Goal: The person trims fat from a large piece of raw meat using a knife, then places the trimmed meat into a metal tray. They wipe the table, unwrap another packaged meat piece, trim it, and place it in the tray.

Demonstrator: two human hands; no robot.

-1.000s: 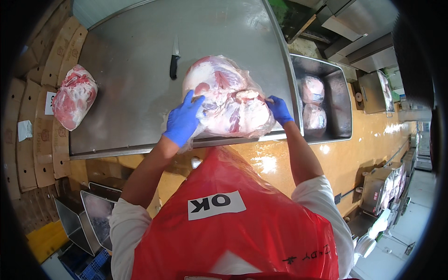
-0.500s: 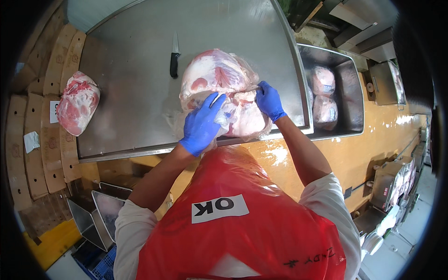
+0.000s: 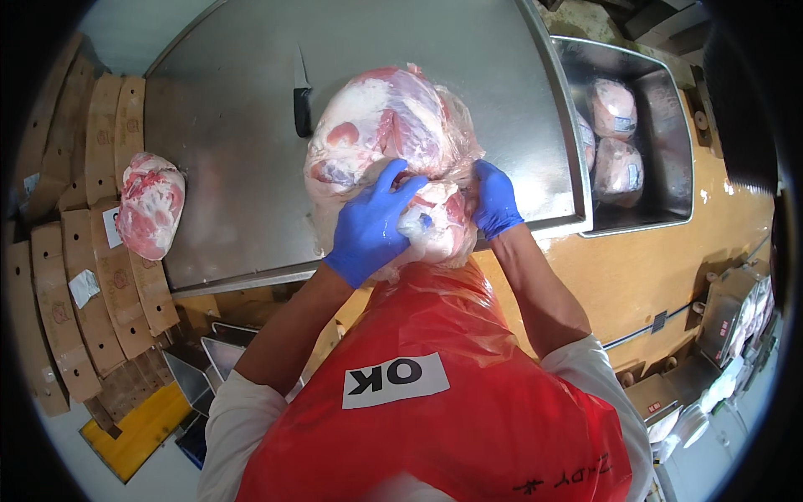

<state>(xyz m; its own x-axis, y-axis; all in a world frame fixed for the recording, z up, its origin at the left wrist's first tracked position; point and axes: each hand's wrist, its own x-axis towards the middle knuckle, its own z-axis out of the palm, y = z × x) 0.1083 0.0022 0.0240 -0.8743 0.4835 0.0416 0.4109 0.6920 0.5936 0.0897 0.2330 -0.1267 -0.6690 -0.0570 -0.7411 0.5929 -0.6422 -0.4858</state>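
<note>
A large cut of raw meat (image 3: pixel 378 109) in a clear plastic bag (image 3: pixel 458 113) lies near the front edge of the steel table (image 3: pixel 242 151). My left hand (image 3: pixel 372 226), in a blue glove, is closed on the near part of the meat, its fingertips pressed into the fold. Some crumpled plastic bunches beside its palm. At the right side, my gloved right hand (image 3: pixel 498 201) grips the edge of the bag; its fingertips are partly hidden. A knife (image 3: pixel 302 105) with a black handle rests left of the meat, touched by neither hand.
Another raw piece of meat (image 3: pixel 152 205) sits at the table's left edge, by stacked cardboard boxes (image 3: pixel 79 276). Right of the table, a deep steel bin (image 3: pixel 661 167) holds several wrapped pieces of meat (image 3: pixel 615 109). Metal carts stand on the floor at both sides.
The near part of the meat is drawn in and folded up toward the larger part, both hands still on it. My view has shifted a little.
</note>
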